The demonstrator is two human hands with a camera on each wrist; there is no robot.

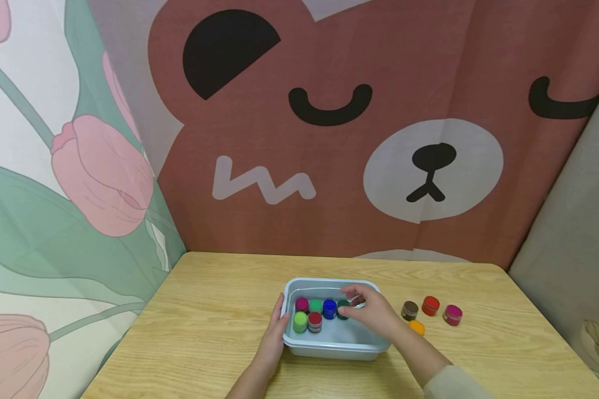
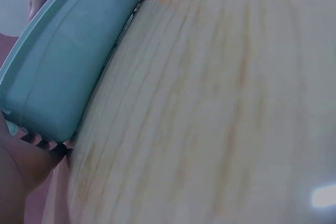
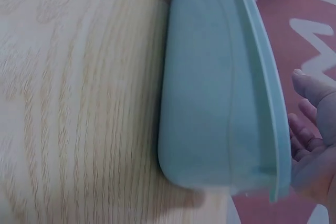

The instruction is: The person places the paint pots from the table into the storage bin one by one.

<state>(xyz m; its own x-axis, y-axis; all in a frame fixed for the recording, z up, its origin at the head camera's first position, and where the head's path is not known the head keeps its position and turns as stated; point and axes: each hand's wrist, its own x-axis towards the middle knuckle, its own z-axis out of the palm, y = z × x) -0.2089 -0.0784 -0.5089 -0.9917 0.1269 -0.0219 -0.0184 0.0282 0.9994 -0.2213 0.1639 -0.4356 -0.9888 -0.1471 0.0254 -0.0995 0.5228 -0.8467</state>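
A pale blue plastic tub (image 1: pixel 335 352) stands on the table with several small paint jars in it. My left hand (image 1: pixel 272 342) grips its left end, thumb over the rim and fingers along the outer wall. Over the right half of the tub is my right hand (image 1: pixel 374 311), fingers loosely bent and apart, holding nothing. Its thumb tip overlaps a dark green jar (image 1: pixel 343 313), partly hidden behind it. Left of that are a blue jar (image 1: pixel 330 309), a green jar (image 1: pixel 316 306) and a magenta jar (image 1: pixel 301 305). In front sit a lime jar (image 1: pixel 300 322) and a red jar (image 1: pixel 315 322).
On the wooden table (image 1: pixel 219 299), right of the tub, stand a brown jar (image 1: pixel 410 311), a bright red jar (image 1: pixel 431 305), a magenta-lidded jar (image 1: pixel 452 315) and an orange jar (image 1: pixel 417 327), partly behind my right forearm. A bear-print cloth (image 1: pixel 339 221) hangs behind the table.
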